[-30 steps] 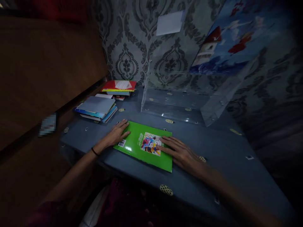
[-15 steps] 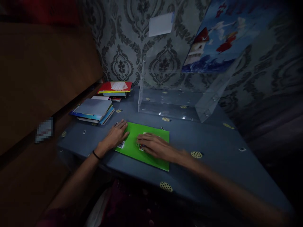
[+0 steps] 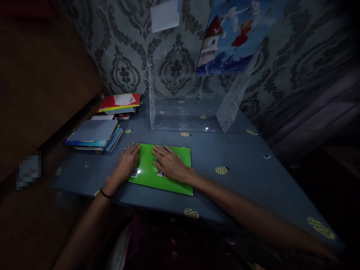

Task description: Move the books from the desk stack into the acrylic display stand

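In the head view, a thin bright green book (image 3: pixel 147 170) lies flat on the patterned table (image 3: pixel 242 187), its long edges running roughly from left to right and its near edge close to the table's front. The cover is glossy, with a pale glare beside a white barcode (image 3: pixel 135 172) near the left end and part of a colourful printed panel (image 3: pixel 161 174) at the middle. The left hand (image 3: pixel 128 162) rests flat over the left end, fingers extended; the right hand (image 3: pixel 169 161) lies across the panel, fingers slightly apart, covering most of it.
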`<action>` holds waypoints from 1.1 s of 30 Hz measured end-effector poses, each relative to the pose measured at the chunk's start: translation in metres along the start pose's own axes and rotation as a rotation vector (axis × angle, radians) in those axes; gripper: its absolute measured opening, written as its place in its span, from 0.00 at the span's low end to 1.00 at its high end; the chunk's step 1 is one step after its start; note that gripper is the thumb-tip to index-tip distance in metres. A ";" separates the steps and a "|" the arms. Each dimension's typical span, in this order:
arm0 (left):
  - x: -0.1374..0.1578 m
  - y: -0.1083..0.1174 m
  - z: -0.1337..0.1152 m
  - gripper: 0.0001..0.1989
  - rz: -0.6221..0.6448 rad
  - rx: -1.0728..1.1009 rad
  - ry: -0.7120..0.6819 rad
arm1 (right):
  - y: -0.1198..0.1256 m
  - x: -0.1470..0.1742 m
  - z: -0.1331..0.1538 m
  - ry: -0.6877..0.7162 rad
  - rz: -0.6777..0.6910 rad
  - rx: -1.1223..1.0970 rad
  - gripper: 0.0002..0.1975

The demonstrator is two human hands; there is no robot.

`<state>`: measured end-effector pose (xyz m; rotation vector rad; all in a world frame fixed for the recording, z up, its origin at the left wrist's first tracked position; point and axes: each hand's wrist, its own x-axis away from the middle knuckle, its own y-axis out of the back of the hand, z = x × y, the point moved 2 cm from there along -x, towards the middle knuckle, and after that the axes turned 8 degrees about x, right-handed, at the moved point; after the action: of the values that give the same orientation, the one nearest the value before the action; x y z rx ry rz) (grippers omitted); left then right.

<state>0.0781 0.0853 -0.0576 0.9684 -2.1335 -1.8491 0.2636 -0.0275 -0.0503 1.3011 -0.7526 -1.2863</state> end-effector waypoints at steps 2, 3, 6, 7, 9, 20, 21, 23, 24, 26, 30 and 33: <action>0.000 0.000 0.001 0.22 -0.001 0.011 0.005 | 0.006 0.012 -0.006 -0.053 -0.004 0.031 0.23; 0.000 0.000 0.001 0.22 -0.002 0.011 0.012 | 0.009 0.018 -0.009 -0.081 -0.012 0.044 0.22; 0.001 0.001 -0.002 0.21 -0.005 -0.025 0.035 | 0.017 0.034 -0.017 -0.172 -0.061 0.083 0.21; 0.001 0.002 -0.005 0.22 -0.002 -0.047 0.039 | 0.019 0.039 -0.019 -0.195 -0.079 0.097 0.20; 0.000 0.004 -0.013 0.22 0.017 -0.086 0.038 | 0.022 0.046 -0.022 -0.223 -0.111 0.118 0.19; -0.015 0.009 -0.045 0.19 0.124 -0.070 0.055 | 0.020 0.048 -0.024 -0.236 -0.156 0.122 0.18; -0.015 0.010 -0.046 0.19 0.117 -0.070 0.055 | 0.019 0.048 -0.024 -0.238 -0.160 0.124 0.18; -0.016 0.010 -0.047 0.19 0.105 -0.073 0.057 | 0.019 0.048 -0.024 -0.238 -0.165 0.124 0.18; -0.016 0.010 -0.048 0.19 0.102 -0.074 0.059 | 0.019 0.048 -0.025 -0.236 -0.166 0.122 0.18; -0.013 0.010 -0.051 0.20 0.102 -0.071 0.061 | 0.018 0.048 -0.025 -0.232 -0.165 0.121 0.18; 0.004 0.015 -0.054 0.20 0.128 -0.023 -0.007 | 0.017 0.048 -0.025 -0.245 -0.149 0.125 0.19; 0.025 0.022 -0.055 0.26 0.191 0.019 -0.135 | 0.017 0.048 -0.025 -0.251 -0.139 0.118 0.19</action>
<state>0.0787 0.0268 -0.0323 0.6336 -2.2344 -1.8508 0.3013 -0.0695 -0.0509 1.3185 -0.9386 -1.5565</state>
